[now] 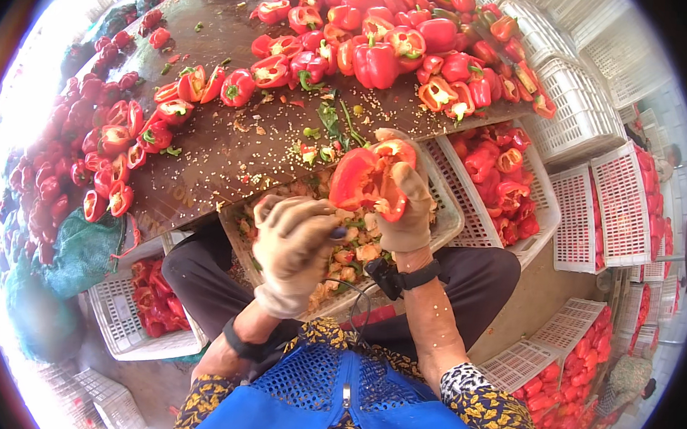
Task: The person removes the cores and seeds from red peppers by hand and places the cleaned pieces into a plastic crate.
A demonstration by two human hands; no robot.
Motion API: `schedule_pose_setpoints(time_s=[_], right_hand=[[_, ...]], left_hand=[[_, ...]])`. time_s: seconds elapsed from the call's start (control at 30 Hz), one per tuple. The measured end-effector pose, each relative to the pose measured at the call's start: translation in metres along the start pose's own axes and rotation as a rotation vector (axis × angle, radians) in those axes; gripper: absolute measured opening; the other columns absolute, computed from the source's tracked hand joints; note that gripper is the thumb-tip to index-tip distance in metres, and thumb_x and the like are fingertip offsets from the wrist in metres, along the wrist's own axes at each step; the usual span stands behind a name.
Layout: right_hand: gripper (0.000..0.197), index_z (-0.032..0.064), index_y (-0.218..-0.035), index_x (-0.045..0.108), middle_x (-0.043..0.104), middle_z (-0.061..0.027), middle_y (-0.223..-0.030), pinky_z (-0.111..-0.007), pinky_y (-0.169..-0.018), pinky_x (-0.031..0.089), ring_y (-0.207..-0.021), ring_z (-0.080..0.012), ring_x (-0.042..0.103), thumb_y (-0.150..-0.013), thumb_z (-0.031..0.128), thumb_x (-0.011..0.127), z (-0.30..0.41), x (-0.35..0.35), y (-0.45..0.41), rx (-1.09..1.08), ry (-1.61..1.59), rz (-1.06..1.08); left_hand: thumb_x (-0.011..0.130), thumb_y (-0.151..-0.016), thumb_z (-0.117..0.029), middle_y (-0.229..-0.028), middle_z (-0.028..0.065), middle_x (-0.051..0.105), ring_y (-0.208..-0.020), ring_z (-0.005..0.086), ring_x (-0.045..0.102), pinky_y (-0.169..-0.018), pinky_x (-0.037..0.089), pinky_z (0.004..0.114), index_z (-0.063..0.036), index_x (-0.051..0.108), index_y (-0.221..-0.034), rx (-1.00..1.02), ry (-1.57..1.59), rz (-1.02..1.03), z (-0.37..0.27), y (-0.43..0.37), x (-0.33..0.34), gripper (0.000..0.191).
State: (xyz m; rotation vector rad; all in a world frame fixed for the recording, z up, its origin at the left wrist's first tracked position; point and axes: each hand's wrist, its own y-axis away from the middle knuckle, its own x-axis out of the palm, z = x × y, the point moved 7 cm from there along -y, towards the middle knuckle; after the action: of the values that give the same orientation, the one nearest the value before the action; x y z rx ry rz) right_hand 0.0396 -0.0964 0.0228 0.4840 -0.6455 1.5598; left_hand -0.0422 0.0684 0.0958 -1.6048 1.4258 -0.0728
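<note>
My right hand [410, 212], in a pale work glove, holds a red bell pepper [351, 180] that is split open, its hollow inside and pale ribs facing up. Close by on the left, my gloved left hand [292, 244] is curled and slightly blurred. A small dark blue end [338, 233] of some object pokes out of its fist; the rest is hidden. Below both hands, between my knees, a crate [451, 220] holds pepper cores, seeds and green stem bits.
A brown tabletop [225, 138] strewn with seeds bears heaps of whole and cut red peppers [374, 64]. White plastic crates of red pepper pieces stand at right [535, 224] and left [104, 324]. Green netting [88, 245] hangs at the table's left edge. More crates [620, 208] are stacked farther right.
</note>
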Motion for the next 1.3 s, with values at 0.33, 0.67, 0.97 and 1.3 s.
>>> schedule_pose_setpoints(time_s=[0.33,0.67,0.97,1.3], right_hand=[[0.048,-0.002,-0.123,0.054,0.059,-0.0064,-0.112,-0.03,-0.087,0.049,-0.096,-0.0148,0.058,-0.083,0.019,0.072,0.029,0.032,-0.008,-0.116,0.432,0.091],[0.037,0.0,-0.114,0.057,0.055,-0.0081,-0.117,-0.032,-0.084,0.051,-0.097,-0.0164,0.058,-0.086,0.019,0.072,0.051,0.022,-0.028,-0.476,0.837,-0.14],[0.05,0.0016,-0.13,0.05,0.066,-0.01,-0.098,-0.035,-0.076,0.06,-0.084,-0.0186,0.066,-0.085,0.009,0.071,0.059,0.066,-0.024,-0.98,1.455,0.103],[0.046,0.001,-0.124,0.058,0.063,-0.0119,-0.094,-0.032,-0.06,0.057,-0.075,-0.0218,0.064,-0.081,0.011,0.072,-0.021,0.063,-0.022,-0.849,1.406,0.506]], left_hand=[[0.068,-0.078,-0.005,-0.111,0.0091,0.066,-0.081,0.0313,0.068,-0.071,0.057,0.039,-0.0159,0.064,-0.119,-0.183,0.04,0.566,0.019,-0.017,0.083,0.042],[0.061,-0.097,-0.025,-0.121,0.011,0.063,-0.1,0.0188,0.06,-0.088,0.049,0.033,-0.0048,0.052,-0.137,-0.842,0.949,-0.645,0.141,0.01,0.007,0.046],[0.03,-0.093,-0.075,-0.131,0.0071,0.055,-0.112,0.0208,0.055,-0.098,0.044,0.033,-0.0107,0.043,-0.142,-1.058,1.212,-0.399,0.156,0.006,0.074,0.082],[0.044,-0.092,-0.07,-0.13,0.0079,0.057,-0.118,0.0204,0.054,-0.099,0.045,0.038,-0.0115,0.047,-0.139,-1.016,1.368,-0.178,0.125,0.018,0.131,0.075]])
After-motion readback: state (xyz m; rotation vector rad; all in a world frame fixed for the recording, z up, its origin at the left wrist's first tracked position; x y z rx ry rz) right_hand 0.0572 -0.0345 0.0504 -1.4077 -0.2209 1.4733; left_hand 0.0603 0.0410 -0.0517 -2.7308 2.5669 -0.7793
